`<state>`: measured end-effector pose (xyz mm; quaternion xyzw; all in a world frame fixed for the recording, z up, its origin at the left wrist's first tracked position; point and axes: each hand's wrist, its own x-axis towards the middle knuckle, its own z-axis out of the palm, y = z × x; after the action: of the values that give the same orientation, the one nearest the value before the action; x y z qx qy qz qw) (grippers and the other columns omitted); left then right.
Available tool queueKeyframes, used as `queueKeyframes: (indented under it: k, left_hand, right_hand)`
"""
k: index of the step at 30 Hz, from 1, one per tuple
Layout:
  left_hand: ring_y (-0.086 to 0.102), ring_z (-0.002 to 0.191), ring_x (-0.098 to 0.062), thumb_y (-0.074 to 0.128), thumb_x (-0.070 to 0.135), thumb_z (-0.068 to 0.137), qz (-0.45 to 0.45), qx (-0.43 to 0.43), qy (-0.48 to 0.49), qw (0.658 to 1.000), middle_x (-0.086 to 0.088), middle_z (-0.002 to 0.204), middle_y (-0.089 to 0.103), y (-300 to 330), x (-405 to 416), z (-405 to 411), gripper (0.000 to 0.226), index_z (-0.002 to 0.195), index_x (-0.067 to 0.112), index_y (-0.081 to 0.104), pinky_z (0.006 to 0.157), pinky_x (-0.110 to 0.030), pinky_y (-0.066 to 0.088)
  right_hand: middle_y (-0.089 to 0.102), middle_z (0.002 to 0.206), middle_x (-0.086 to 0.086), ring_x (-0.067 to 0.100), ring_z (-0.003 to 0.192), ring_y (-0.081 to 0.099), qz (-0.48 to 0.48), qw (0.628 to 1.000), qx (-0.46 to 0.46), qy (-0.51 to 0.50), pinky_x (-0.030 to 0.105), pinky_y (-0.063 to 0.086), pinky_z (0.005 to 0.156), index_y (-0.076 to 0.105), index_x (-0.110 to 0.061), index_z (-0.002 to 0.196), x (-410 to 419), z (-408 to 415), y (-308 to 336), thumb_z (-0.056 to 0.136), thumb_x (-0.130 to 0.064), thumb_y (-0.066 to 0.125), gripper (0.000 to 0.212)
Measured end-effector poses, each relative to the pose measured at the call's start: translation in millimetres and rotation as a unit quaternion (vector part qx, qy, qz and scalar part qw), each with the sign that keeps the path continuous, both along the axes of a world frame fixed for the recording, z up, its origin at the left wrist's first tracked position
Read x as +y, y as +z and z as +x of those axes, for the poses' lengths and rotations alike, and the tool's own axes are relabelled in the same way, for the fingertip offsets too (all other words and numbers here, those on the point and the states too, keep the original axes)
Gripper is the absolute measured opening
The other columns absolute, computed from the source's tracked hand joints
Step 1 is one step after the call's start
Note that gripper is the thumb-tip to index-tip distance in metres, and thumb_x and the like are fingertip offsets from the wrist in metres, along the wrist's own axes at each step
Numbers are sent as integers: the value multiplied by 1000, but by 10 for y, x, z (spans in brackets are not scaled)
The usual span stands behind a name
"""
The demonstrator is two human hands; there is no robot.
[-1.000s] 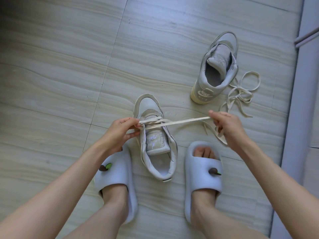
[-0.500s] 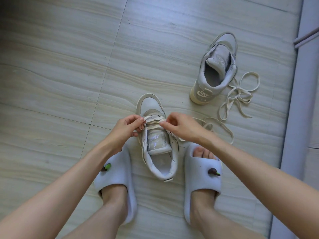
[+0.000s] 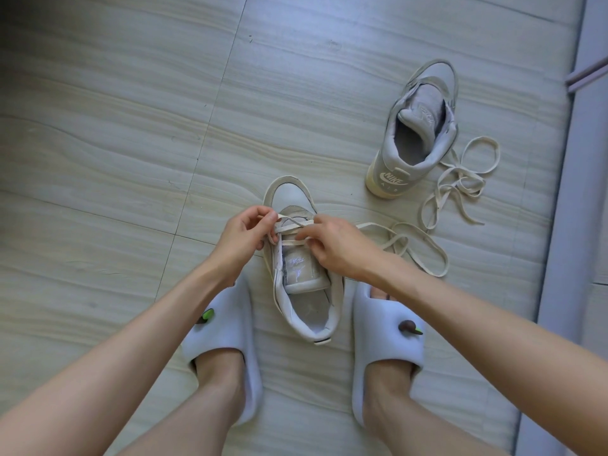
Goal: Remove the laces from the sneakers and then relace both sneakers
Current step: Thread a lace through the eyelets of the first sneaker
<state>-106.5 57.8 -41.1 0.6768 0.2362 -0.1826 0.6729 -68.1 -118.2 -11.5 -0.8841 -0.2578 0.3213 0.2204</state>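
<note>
A tiled floor (image 3: 131, 159) is seen, with the near sneaker (image 3: 304, 281) set upright between two slippered feet. A second sneaker (image 3: 416, 133) is stood toward the floor's far right edge, a loose lace (image 3: 460, 189) heaped beside it. The near sneaker's lace (image 3: 411, 238) (partly threaded) is pinched by the left hand (image 3: 243, 238) and the right hand (image 3: 332, 245) over the lower eyelets

Single head view, looking steeply down from above at floor (image 3: 131, 159), hands near centre.
</note>
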Motion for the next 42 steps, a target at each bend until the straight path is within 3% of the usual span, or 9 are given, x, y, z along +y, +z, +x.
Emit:
queueKeyframes:
  k: [6,13,20,22,25,30,36,39,42]
  left_hand:
    - [41,46,-5,52,14,95,-38,37,-4,999,11,53,49,11,0,127,20,77,18,61,53,-18,38]
    - [43,49,-11,54,10,93,-28,1,13,1000,8,52,49,86,-2,157,17,78,14,62,54,-23,49]
    - [40,45,-8,54,11,94,-1,-18,-42,999,8,52,45,111,-5,149,19,76,15,60,44,-21,40]
    - [50,46,-11,55,11,93,1,-6,-39,999,4,54,50,129,47,166,19,75,12,61,53,-29,50]
    - [58,60,-10,56,10,91,17,28,-83,996,0,62,57,148,89,122,23,69,12,61,71,-28,50]
    - [53,72,-8,54,16,94,8,89,-116,989,1,76,58,142,-57,-27,22,72,13,57,75,-26,50]
    - [52,67,-7,62,13,88,45,69,-120,989,3,83,54,170,-191,-122,8,88,16,55,63,-23,50]
    - [52,73,-9,69,19,83,58,69,-112,990,2,90,52,140,-203,-167,21,95,24,53,67,-30,51]
    - [51,84,-15,75,28,77,100,67,-143,982,-1,102,49,143,-221,-180,35,101,23,50,81,-38,51]
  right_hand:
    - [45,99,5,25,98,47,-38,985,-103,131,30,24,66,52,-34,131,62,-60,51,92,-12,41,46]
    - [45,106,8,26,99,43,-57,966,-163,191,31,20,66,47,-29,134,91,-61,48,92,-13,34,46]
    - [56,70,8,25,63,56,11,959,-223,174,27,36,50,76,-22,89,74,-131,176,75,-10,41,39]
    - [56,71,11,27,64,55,32,964,-209,160,27,31,51,76,-19,90,18,-136,173,74,-5,56,30]
    - [53,68,10,27,61,54,20,970,-224,94,25,23,50,75,-16,79,-122,-146,175,74,-4,50,29]
    - [50,67,12,30,63,51,45,981,-181,-46,31,33,56,74,-9,81,-354,-239,123,73,1,70,13]
    - [62,97,13,32,92,59,84,981,-25,-174,41,46,81,68,-2,89,-454,-354,112,84,3,59,11]
    - [66,112,10,26,105,60,103,977,51,-179,20,43,85,60,-14,84,-524,-358,135,86,4,51,20]
    - [61,126,1,14,108,60,124,964,116,-204,1,36,73,47,-29,67,-601,-360,190,79,7,51,37]
